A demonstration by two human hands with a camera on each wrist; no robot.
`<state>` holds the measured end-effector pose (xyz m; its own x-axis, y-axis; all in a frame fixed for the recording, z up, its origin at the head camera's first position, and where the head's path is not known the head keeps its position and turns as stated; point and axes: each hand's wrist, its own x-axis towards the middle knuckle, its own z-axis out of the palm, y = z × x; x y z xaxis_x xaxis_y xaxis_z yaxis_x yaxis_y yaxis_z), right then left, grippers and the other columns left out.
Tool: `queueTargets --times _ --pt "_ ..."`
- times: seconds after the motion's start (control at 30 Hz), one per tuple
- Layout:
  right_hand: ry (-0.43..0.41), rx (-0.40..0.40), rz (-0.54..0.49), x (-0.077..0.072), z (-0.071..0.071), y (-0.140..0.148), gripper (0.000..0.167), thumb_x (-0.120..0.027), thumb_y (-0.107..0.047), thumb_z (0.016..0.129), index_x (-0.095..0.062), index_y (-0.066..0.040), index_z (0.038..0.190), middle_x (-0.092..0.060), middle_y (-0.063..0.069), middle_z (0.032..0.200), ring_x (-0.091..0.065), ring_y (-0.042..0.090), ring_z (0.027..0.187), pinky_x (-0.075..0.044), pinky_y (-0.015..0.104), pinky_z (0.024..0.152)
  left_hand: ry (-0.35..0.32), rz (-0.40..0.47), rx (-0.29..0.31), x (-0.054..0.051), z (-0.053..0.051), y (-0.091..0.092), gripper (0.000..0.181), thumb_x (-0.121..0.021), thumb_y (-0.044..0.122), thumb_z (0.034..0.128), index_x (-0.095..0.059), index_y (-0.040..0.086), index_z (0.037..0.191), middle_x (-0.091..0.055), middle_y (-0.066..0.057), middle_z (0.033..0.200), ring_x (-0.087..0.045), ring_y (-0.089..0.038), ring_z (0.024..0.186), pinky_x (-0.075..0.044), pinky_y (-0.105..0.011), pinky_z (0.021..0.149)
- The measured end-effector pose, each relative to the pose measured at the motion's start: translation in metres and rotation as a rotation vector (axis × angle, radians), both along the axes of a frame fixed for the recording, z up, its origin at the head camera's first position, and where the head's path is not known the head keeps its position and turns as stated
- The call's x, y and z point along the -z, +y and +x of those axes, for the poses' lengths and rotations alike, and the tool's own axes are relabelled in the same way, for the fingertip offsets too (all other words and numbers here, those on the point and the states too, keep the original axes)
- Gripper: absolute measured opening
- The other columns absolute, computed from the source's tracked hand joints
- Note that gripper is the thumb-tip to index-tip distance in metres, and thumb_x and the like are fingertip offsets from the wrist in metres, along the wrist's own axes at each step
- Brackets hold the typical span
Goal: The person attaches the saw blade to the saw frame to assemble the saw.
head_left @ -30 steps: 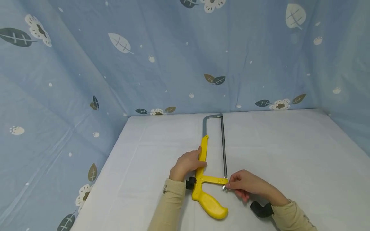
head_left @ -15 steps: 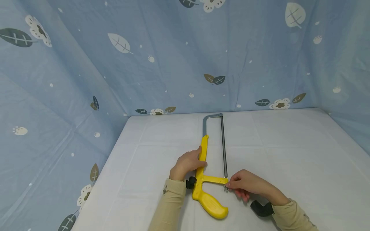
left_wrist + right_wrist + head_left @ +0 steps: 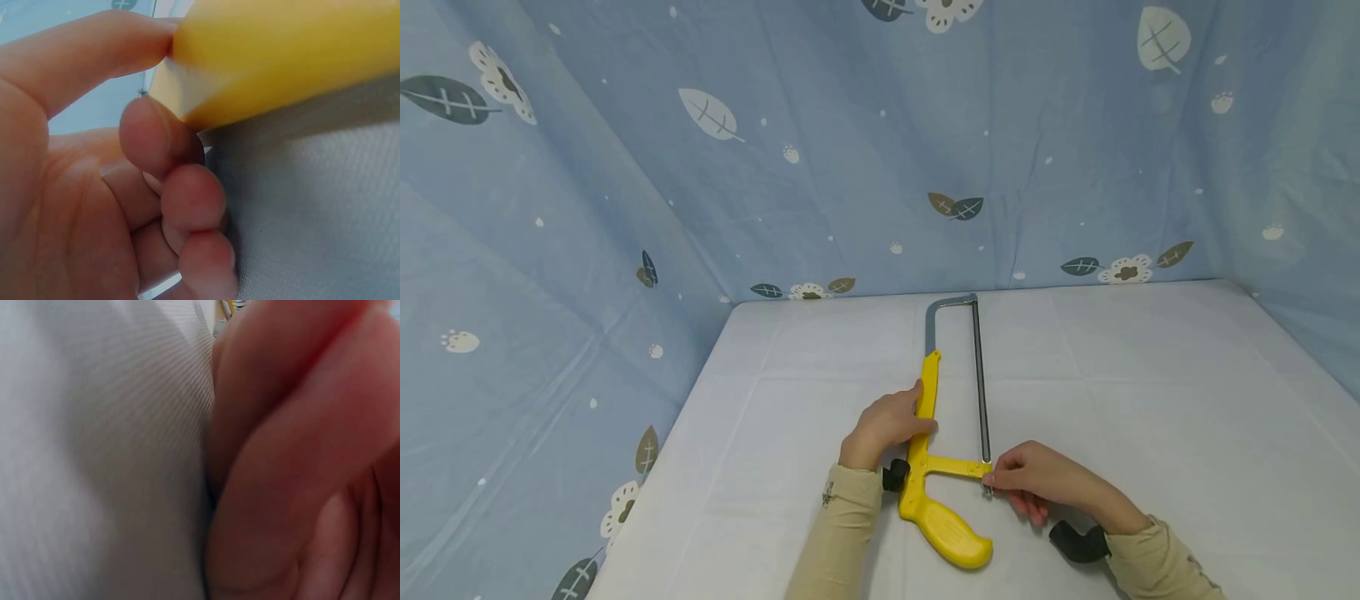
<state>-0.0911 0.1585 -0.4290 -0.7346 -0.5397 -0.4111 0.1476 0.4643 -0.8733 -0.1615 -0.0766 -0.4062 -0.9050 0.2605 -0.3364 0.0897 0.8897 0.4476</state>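
Note:
A hacksaw (image 3: 951,468) with a yellow frame and handle lies flat on the white-covered table, its grey bow at the far end. Its blade (image 3: 981,379) runs along the right side. My left hand (image 3: 886,423) grips the yellow frame between thumb and fingers; the left wrist view shows the thumb and fingertips against the yellow part (image 3: 281,56). At the blade's near end, thumb and forefinger of my right hand (image 3: 1037,477) pinch the small metal wing nut (image 3: 988,490), partly hidden by the fingertips. In the right wrist view, curled fingers fill the right side.
The white cloth-covered table (image 3: 1150,375) extends around the saw. Behind and to the left hangs a blue curtain (image 3: 835,167) with leaves and flowers on it. A black wrist mount (image 3: 1078,542) sits at the right cuff, another (image 3: 895,475) by the left.
The metal wing nut has turned in my right fingertips. The saw and my left hand have stayed in place.

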Motion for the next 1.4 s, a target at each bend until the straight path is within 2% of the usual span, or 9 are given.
queueTargets --times 0.43,0.63,0.8,1.07,1.17,1.3,1.4 --pt "0.034 -0.019 0.019 -0.002 -0.002 -0.004 0.040 -0.059 -0.042 0.082 -0.058 -0.003 0.073 -0.049 0.000 0.048 -0.044 0.011 0.035 -0.039 0.022 0.035 -0.001 0.021 -0.016 0.001 0.000 -0.004 0.075 -0.061 0.042 0.0798 -0.026 0.019 0.142 -0.045 -0.003 0.132 -0.047 -0.016 0.099 -0.038 -0.036 0.087" --pt "0.048 -0.014 0.028 -0.004 -0.004 -0.002 0.041 -0.059 -0.042 0.082 -0.056 -0.003 0.070 -0.048 -0.001 0.047 -0.042 0.010 0.034 -0.038 0.022 0.035 -0.005 0.025 -0.015 -0.001 -0.003 -0.004 0.073 -0.059 0.044 0.0810 -0.026 0.019 0.142 -0.041 -0.002 0.136 -0.043 -0.018 0.115 -0.035 -0.038 0.092" --pt "0.043 -0.024 -0.010 -0.003 -0.003 -0.003 0.040 -0.056 -0.039 0.085 -0.055 -0.001 0.073 -0.048 0.000 0.048 -0.043 0.011 0.035 -0.038 0.023 0.036 -0.016 0.019 -0.016 -0.003 -0.003 -0.005 0.073 -0.059 0.045 0.0805 -0.027 0.019 0.141 -0.041 -0.003 0.136 -0.042 -0.019 0.117 -0.034 -0.039 0.093" --pt "0.032 -0.047 -0.042 -0.004 -0.007 -0.003 0.034 -0.053 -0.035 0.088 -0.059 -0.003 0.080 -0.050 0.001 0.052 -0.047 0.013 0.038 -0.039 0.023 0.039 -0.021 0.002 0.012 -0.004 -0.008 -0.007 0.075 -0.059 0.045 0.0809 -0.028 0.011 0.141 -0.046 -0.006 0.131 -0.047 -0.018 0.106 -0.036 -0.038 0.089" --pt "0.041 -0.049 -0.053 -0.008 -0.008 -0.001 0.031 -0.052 -0.031 0.089 -0.058 -0.002 0.082 -0.049 0.002 0.053 -0.049 0.015 0.040 -0.041 0.025 0.040 -0.047 0.024 0.009 -0.008 -0.008 -0.009 0.074 -0.058 0.045 0.0815 -0.029 0.013 0.141 -0.057 -0.008 0.114 -0.053 -0.019 0.091 -0.038 -0.037 0.084" --pt "0.127 -0.020 -0.036 -0.018 -0.012 0.002 0.032 -0.049 -0.032 0.091 -0.057 -0.001 0.091 -0.053 0.006 0.058 -0.053 0.020 0.049 -0.046 0.031 0.046 -0.037 0.061 -0.015 -0.015 -0.009 -0.016 0.064 -0.054 0.040 0.0861 -0.030 0.016 0.140 -0.060 -0.006 0.099 -0.053 -0.018 0.082 -0.039 -0.036 0.082" --pt "0.257 0.049 0.002 -0.027 -0.016 0.003 0.039 -0.045 -0.037 0.092 -0.053 -0.004 0.110 -0.060 0.008 0.079 -0.058 0.023 0.070 -0.049 0.037 0.061 0.036 0.098 -0.026 -0.018 -0.012 -0.023 0.055 -0.048 0.031 0.0914 -0.029 0.016 0.141 -0.057 -0.003 0.108 -0.050 -0.017 0.088 -0.039 -0.036 0.082"
